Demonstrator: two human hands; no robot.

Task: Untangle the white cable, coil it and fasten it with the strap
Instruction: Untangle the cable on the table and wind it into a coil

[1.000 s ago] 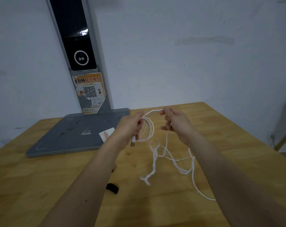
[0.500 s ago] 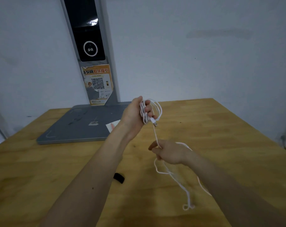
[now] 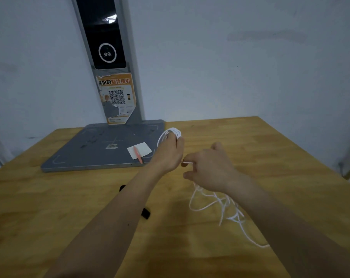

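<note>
Thin white cord cable — several loops wound round the left hand, which grips them; the slack lies tangled on the wooden table. Right hand pinches a strand beside it. Black fabric strap on the wood, partly hidden by the left forearm. Grey metal base plate behind — paper slip, pink pen.

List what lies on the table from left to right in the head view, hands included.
Grey flat scanner base → white paper slip with pink pen → left hand gripping the coiled white cable → right hand → loose cable tangle.
</note>
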